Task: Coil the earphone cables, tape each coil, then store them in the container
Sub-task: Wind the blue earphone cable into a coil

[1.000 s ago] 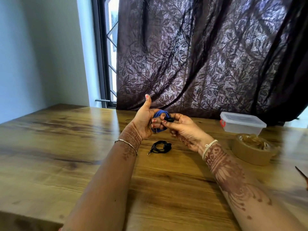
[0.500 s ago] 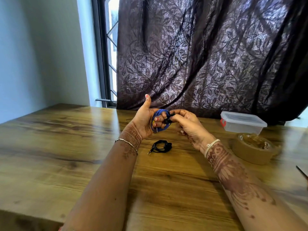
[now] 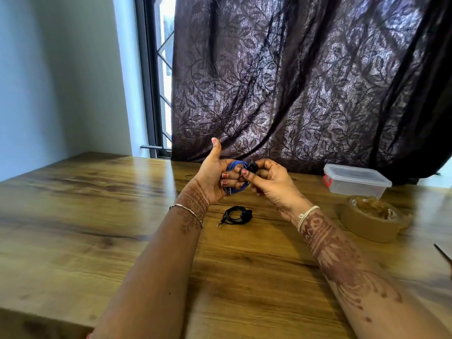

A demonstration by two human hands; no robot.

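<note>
A blue earphone cable is wound in loops around the fingers of my left hand, whose thumb points up. My right hand pinches the cable's black earbud end right beside the left fingertips. Both hands are raised above the wooden table. A black earphone coil lies on the table just below my hands, its gold plug sticking out to the left. The clear lidded plastic container stands at the back right, and a roll of brown tape lies in front of it.
The wooden table runs to a wall on the left and a dark patterned curtain at the back. A thin dark object pokes in at the right edge. The table's near-left corner drops off at the bottom left.
My right hand has carried the black earbud end up and over the top of the blue coil on my left fingers. The black coil, tape and container have not moved.
</note>
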